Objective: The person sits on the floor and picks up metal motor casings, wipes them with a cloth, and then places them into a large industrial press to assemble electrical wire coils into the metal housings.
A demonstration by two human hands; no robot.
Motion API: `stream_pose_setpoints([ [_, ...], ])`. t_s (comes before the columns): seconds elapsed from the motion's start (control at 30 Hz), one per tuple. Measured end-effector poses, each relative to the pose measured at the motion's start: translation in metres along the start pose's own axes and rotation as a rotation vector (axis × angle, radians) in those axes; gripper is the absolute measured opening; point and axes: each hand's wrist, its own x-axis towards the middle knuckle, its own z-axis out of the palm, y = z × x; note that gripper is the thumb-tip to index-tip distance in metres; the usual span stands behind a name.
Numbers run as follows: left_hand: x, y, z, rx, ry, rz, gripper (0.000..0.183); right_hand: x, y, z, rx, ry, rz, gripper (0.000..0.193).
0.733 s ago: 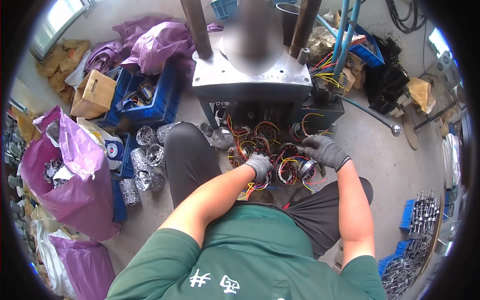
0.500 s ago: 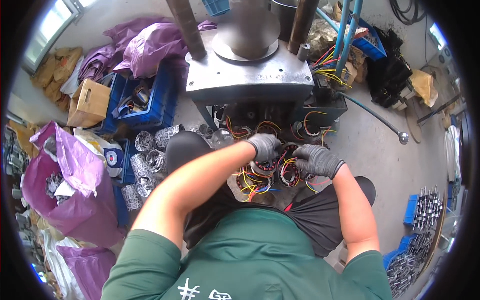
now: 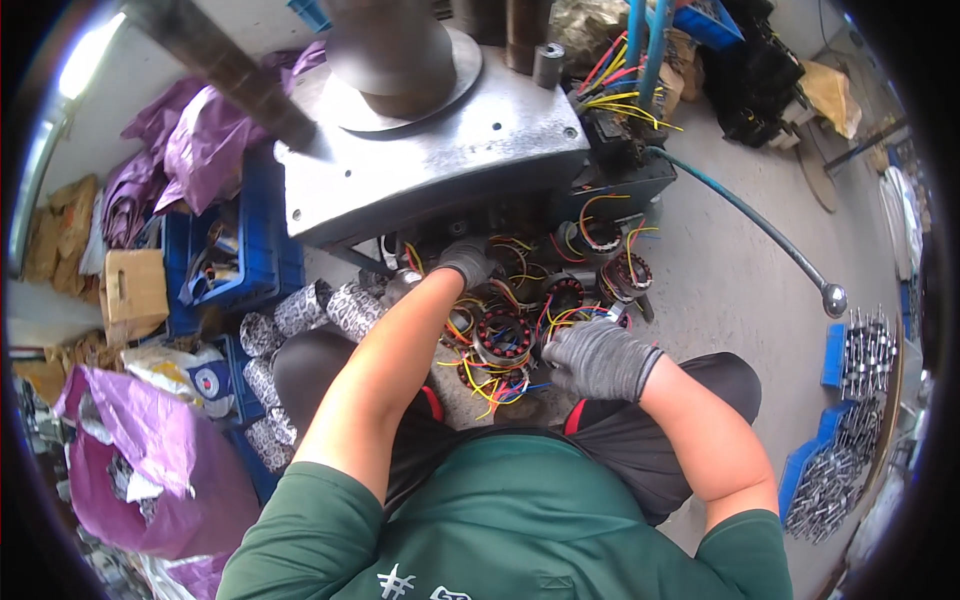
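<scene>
Several motor stators with red-and-black wound rings and loose yellow, red and blue lead wires lie clustered on the floor between my legs. My left hand (image 3: 468, 262), in a grey glove, reaches to the far side of the cluster, beside a stator (image 3: 510, 262) near the press table's front edge; its fingers are mostly hidden. My right hand (image 3: 605, 357), also gloved, is closed with curled fingers at the near right of the cluster, against yellow lead wires (image 3: 575, 322). What it grips is hidden. An upright stator (image 3: 503, 338) stands between my hands, and another (image 3: 626, 275) lies farther right.
A heavy steel press table (image 3: 440, 150) with thick columns stands ahead. A teal lever with a ball end (image 3: 833, 300) juts out at right. Patterned cylinders (image 3: 355, 308), blue crates (image 3: 270, 265) and a purple sack (image 3: 170, 460) are at left. Metal shafts (image 3: 840, 470) fill blue bins at right.
My hands have moved apart: the left went left and farther toward the press table, the right nearer to me. The view has shifted, and the press table looks closer and tilted.
</scene>
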Motion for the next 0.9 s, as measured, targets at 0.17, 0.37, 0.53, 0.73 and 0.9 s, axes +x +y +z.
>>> stream_pose_setpoints([
  [0.17,0.103,-0.022,0.052,0.15,0.15,0.006,0.038,0.011,0.003,0.002,-0.012,0.039,0.016,0.027],
  [0.37,0.18,-0.063,0.089,-0.068,0.346,-0.047,0.043,0.013,0.008,0.002,0.057,0.029,0.077,0.027],
  [0.53,0.199,-0.048,0.083,0.077,0.204,-0.01,0.045,0.008,0.017,0.008,0.091,0.008,0.121,0.029],
  [0.73,0.167,-0.047,0.051,0.249,0.187,0.111,0.047,0.007,0.021,0.004,0.107,-0.023,0.136,0.028],
  [0.9,0.111,-0.045,0.028,0.489,0.297,0.22,0.049,0.007,0.02,0.01,0.072,0.033,0.112,0.028],
])
